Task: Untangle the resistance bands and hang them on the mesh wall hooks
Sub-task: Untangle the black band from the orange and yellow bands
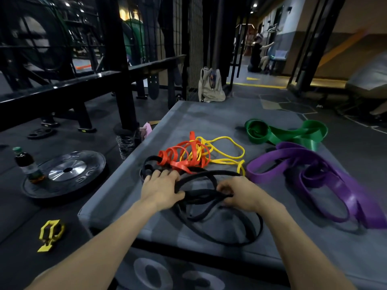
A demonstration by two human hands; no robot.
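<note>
Black resistance band [209, 197]: tangled loops on the near part of the grey padded box [117, 204], between both hands.
Left hand [161, 189]: fingers spread flat, pressing on the band's left loops.
Right hand [240, 193]: fingers curled, pinching a black strand.
Orange band [180, 158] and yellow band [226, 151]: knotted together, just beyond the black one.
Purple band [326, 178]: right.
Green band [287, 132]: far right.
Mesh wall [194, 45]: far, past the box.
</note>
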